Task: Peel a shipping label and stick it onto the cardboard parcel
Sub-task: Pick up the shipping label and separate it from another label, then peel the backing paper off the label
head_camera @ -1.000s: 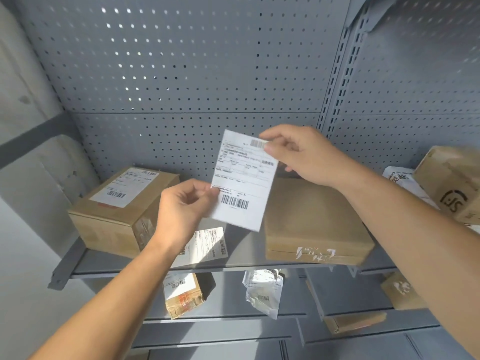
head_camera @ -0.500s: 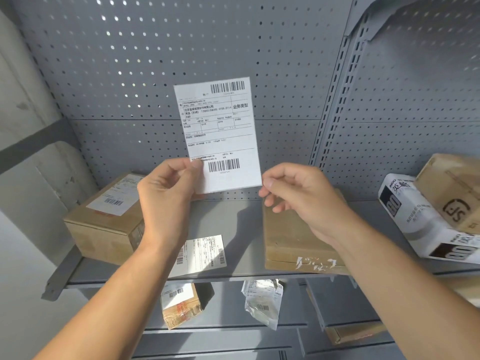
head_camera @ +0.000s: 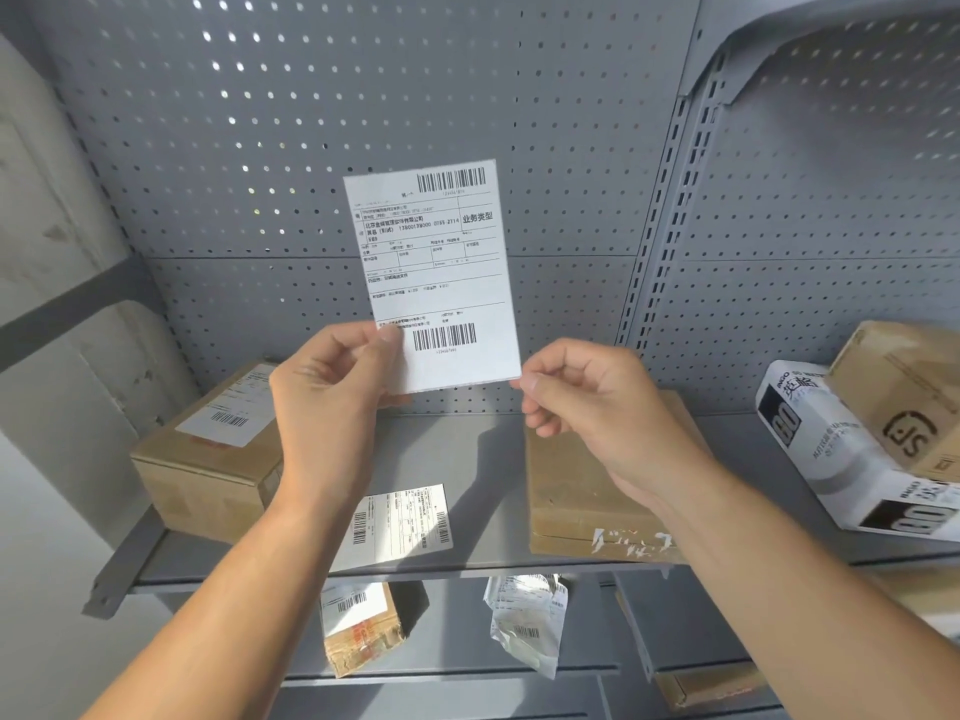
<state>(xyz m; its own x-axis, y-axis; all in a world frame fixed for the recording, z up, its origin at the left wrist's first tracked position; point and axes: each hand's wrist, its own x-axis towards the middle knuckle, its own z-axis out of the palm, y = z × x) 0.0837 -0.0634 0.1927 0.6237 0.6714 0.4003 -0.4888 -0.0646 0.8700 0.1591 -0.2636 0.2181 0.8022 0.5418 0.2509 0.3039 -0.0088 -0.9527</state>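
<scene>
A white shipping label [head_camera: 434,262] with two barcodes stands upright in front of the pegboard. My left hand [head_camera: 332,397] pinches its lower left edge between thumb and fingers. My right hand [head_camera: 587,402] has its fingertips at the label's lower right corner, fingers curled. Below and behind my right hand, a flat brown cardboard parcel [head_camera: 582,511] with torn white tape on its front lies on the grey shelf [head_camera: 467,558]; its top is partly hidden by my right hand and wrist.
A labelled cardboard box [head_camera: 208,459] sits at the shelf's left. Another loose label [head_camera: 400,522] lies flat mid-shelf. A white carton [head_camera: 841,459] and a brown box [head_camera: 904,392] stand at right. Lower shelves hold a small taped box [head_camera: 361,626] and a crumpled pouch [head_camera: 527,621].
The label went from tilted low over the parcel to upright and higher. My right hand moved from its top edge down to the lower right corner; the left hand kept hold.
</scene>
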